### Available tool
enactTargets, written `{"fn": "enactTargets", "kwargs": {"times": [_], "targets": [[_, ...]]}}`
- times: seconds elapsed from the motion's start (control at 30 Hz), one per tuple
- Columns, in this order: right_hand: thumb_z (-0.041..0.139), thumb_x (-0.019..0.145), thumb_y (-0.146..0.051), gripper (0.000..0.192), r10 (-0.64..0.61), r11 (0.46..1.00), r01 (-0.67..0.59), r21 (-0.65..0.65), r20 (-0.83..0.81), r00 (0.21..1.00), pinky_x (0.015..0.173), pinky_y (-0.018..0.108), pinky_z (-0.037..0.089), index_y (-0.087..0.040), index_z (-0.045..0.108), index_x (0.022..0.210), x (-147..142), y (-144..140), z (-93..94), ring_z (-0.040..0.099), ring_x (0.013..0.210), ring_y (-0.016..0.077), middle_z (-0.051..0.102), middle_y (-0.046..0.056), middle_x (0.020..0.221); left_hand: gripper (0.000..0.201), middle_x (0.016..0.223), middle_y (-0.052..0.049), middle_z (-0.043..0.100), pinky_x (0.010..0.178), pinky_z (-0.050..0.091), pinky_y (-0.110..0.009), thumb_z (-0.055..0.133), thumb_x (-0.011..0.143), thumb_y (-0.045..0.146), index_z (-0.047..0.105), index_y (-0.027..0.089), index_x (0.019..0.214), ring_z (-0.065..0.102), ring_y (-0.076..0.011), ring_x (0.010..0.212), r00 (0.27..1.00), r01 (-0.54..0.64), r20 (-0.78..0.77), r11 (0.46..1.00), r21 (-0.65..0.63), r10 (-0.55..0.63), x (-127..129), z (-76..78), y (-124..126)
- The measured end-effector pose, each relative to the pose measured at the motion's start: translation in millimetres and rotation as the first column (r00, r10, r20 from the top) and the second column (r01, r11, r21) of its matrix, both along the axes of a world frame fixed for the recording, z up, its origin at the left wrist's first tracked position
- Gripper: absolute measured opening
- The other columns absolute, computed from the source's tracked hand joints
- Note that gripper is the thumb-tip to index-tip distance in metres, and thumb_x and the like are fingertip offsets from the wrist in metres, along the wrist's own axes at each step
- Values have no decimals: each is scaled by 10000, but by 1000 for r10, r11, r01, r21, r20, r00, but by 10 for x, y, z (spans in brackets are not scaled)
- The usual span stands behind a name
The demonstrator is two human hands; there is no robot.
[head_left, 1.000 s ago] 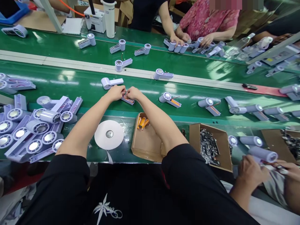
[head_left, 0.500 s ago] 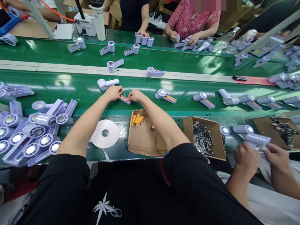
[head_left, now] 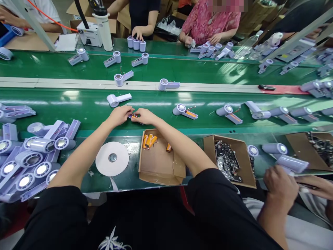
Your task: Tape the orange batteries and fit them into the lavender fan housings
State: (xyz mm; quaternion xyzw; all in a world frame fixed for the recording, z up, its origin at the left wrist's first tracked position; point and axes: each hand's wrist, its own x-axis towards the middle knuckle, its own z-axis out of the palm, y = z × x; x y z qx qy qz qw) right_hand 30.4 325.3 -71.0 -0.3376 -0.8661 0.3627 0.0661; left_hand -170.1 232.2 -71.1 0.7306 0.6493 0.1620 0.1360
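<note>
On the near green belt, my left hand is closed around the near end of a lavender handheld fan, whose round head is hidden by the hand. My right hand pinches along the fan's open handle, fingertips by an orange battery lying in it. The two hands almost touch, and they cover most of this fan. Just beyond them rests another lavender fan, its handle pointing right. Nearer my body, a cardboard box holds several loose orange batteries. A white tape roll lies left of the box.
Lavender fan bodies are piled at left. Fans with batteries line the belt at right. A box of circuit boards stands right of the battery box. A co-worker's hands work at lower right; others sit across the belt.
My right hand has moved in over the handle, covering more of it and the battery. Across the belt, a co-worker's hand and three lavender fan heads have shifted left. The camera view has shifted slightly.
</note>
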Motion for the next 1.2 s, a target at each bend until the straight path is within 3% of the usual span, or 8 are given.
{"fn": "enactTargets", "kwargs": {"times": [0.23, 0.5, 0.67, 0.77, 0.87, 0.97, 1.1, 1.2], "targets": [[599, 1106, -404, 358, -265, 964, 251, -87, -224, 938, 1052, 311, 544, -194, 856, 1240, -107, -24, -148, 754, 1195, 243, 845, 84, 1275, 318, 1174, -134, 846, 996, 565, -422, 512, 1074, 317, 759, 216, 1247, 785, -321, 1086, 990, -141, 8, 990, -8, 141, 79, -40, 311], [739, 957, -692, 459, -623, 754, 361, -549, -422, 658, 1005, 354, 617, -233, 728, 959, 68, 42, -235, 771, 1084, 231, 840, 90, 1080, 307, 1175, -102, 844, 989, 534, -380, 520, 1092, 337, 751, 237, 1268, 766, -291, 1085, 985, -171, 33, 985, -32, 172, 177, -51, 414], [753, 955, -656, 429, -559, 780, 321, -537, -368, 743, 985, 349, 611, -239, 658, 929, 285, 76, -214, 753, 1047, 231, 810, 90, 1034, 274, 1163, -116, 843, 991, 544, -390, 555, 1076, 320, 762, 235, 1234, 768, -315, 1103, 989, -147, 11, 987, -61, 148, 307, -67, 458], [891, 861, -526, 406, -369, 889, 248, -385, -281, 886, 939, 338, 595, -205, 727, 1047, 300, 97, -142, 730, 982, 219, 818, 77, 1075, 273, 1159, -129, 841, 985, 551, -402, 565, 1076, 325, 759, 235, 1245, 776, -337, 1127, 992, -129, -12, 989, -72, 129, 387, -71, 464], [916, 833, -350, 401, -169, 986, 169, -15, -39, 985, 958, 332, 558, -182, 810, 1182, 230, 125, -49, 744, 1007, 244, 850, 92, 1156, 302, 1177, -142, 836, 992, 555, -411, 543, 1087, 317, 745, 235, 1295, 777, -350, 1157, 992, -122, -30, 990, -75, 120, 432, -55, 468], [799, 935, -298, 229, -104, 982, 83, 168, 119, 987, 974, 324, 542, -219, 894, 1128, 259, 147, 21, 791, 1045, 277, 888, 81, 1094, 300, 1200, -140, 834, 994, 557, -405, 541, 1089, 316, 741, 238, 1298, 776, -345, 1168, 994, -107, -33, 991, -79, 105, 463, -40, 473], [628, 1029, -251, 343, -115, 971, 100, 218, 55, 992, 1000, 332, 559, -238, 906, 1230, 522, 152, 64, 814, 1056, 264, 898, 76, 1197, 305, 1202, -145, 831, 994, 556, -414, 530, 1102, 333, 738, 234, 1302, 775, -342, 1149, 995, -100, -28, 992, -82, 98, 530, -66, 494], [696, 1028, -329, 365, -56, 976, 32, 216, 107, 993, 1017, 350, 563, -226, 867, 1332, 608, 126, 68, 807, 1117, 285, 876, 95, 1291, 303, 1189, -145, 827, 1002, 552, -416, 533, 1104, 344, 739, 234, 1296, 769, -337, 1139, 995, -99, -25, 992, -81, 97, 581, -106, 523]]}}
